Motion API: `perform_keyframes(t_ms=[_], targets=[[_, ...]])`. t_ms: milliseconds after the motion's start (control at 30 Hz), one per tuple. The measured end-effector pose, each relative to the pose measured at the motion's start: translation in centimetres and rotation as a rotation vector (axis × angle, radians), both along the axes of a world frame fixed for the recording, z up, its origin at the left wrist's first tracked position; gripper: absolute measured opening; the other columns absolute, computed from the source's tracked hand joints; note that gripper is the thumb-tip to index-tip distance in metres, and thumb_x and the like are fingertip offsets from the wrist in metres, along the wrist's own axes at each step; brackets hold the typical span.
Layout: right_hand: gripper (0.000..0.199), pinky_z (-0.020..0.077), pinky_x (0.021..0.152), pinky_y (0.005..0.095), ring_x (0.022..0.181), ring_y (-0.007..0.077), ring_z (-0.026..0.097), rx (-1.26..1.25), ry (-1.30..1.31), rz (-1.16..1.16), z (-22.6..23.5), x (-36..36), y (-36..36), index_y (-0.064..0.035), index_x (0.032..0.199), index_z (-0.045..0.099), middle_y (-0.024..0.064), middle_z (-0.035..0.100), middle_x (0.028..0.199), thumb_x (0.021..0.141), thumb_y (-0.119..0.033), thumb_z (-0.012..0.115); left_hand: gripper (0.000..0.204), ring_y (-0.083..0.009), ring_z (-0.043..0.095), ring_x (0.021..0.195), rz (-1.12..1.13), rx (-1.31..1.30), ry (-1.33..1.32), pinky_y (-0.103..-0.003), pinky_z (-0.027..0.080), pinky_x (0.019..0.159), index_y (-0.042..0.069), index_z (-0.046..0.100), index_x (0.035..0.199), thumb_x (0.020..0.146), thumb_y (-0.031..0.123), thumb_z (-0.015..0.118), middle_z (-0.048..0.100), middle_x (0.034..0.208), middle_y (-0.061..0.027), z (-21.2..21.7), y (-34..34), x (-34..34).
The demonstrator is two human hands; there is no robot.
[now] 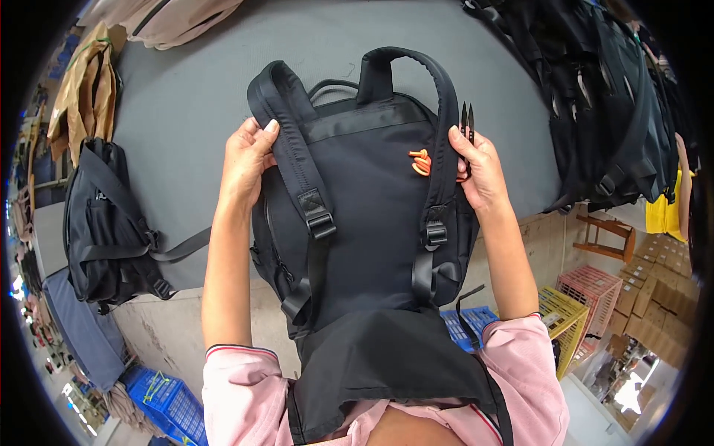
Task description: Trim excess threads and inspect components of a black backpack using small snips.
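In front of me a black backpack (372, 215) lies with its back panel up, its lower end toward my body. My left hand (251, 157) is closed on the padded left shoulder strap (291, 141), thumb on top. The right shoulder strap (444, 111) is pinched at its outer edge by my right hand (480, 167). That same hand also holds black thread snips (467, 119), blades pointing away from me. An orange cord (422, 163) lies looped on the back panel beside the right strap; its link to the snips is hidden under the strap.
The backpack rests on a grey table (186, 97). Another black backpack (104, 215) lies at the left edge, and several dark bags (595, 97) are piled at the right. Blue (167, 401), yellow (561, 316) and pink crates (591, 290) stand below, near a wooden stool (606, 238).
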State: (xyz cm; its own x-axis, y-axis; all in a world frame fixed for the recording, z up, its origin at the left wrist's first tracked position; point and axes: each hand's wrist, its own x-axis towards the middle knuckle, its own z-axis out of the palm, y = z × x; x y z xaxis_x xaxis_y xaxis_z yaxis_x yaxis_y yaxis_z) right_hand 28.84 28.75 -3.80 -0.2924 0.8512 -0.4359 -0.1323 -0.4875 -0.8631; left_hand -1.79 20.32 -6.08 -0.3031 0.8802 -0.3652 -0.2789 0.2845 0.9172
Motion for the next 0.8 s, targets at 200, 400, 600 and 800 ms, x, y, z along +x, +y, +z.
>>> perform_keyframes(t_ms=[200,400,600,800], targets=[[0.019,0.0255,0.039,0.0167,0.044,0.0002,0.034,0.029,0.049,-0.015,-1.9,-0.5,0.8,-0.0096,0.082,0.058,-0.0086,0.045,0.058,0.085,-0.025,0.069,0.017,-0.0042,0.058,0.063,0.077,0.019,-0.072,-0.019,0.048,0.058,0.004,0.057,0.102,0.092,0.018,0.059,0.063,0.078,0.0021,-0.7,-0.3,-0.6],[0.018,0.025,0.04,0.0161,0.047,-0.0009,0.034,0.155,-0.092,-0.081,-2.3,-0.7,-0.3,-0.0103,0.082,0.059,-0.0097,0.044,0.061,0.085,-0.025,0.069,0.019,-0.0006,0.05,0.056,0.31,0.113,-0.192,-0.016,0.043,0.053,0.004,0.06,0.102,0.09,0.018,0.063,0.058,0.073,0.0057,-2.0,-2.8,-1.5],[0.017,0.03,0.047,0.0166,0.052,0.0004,0.034,0.279,-0.156,-0.034,-2.3,-0.8,-1.4,-0.0077,0.084,0.059,-0.0101,0.044,0.064,0.087,-0.023,0.067,0.02,-0.0088,0.062,0.076,0.162,0.084,-0.023,-0.022,0.051,0.068,0.004,0.06,0.103,0.092,0.02,0.059,0.065,0.088,-0.0046,-0.3,-5.5,-0.6],[0.019,0.0375,0.061,0.0178,0.066,0.0068,0.04,0.602,-0.241,-0.147,-3.2,-0.5,-2.7,-0.0003,0.1,0.058,-0.0016,0.046,0.08,0.086,-0.009,0.067,0.022,-0.006,0.051,0.071,-0.06,-0.046,0.158,-0.023,0.042,0.065,0.004,0.06,0.086,0.088,0.025,0.064,0.058,0.077,0.0022,2.4,-8.6,1.4]])
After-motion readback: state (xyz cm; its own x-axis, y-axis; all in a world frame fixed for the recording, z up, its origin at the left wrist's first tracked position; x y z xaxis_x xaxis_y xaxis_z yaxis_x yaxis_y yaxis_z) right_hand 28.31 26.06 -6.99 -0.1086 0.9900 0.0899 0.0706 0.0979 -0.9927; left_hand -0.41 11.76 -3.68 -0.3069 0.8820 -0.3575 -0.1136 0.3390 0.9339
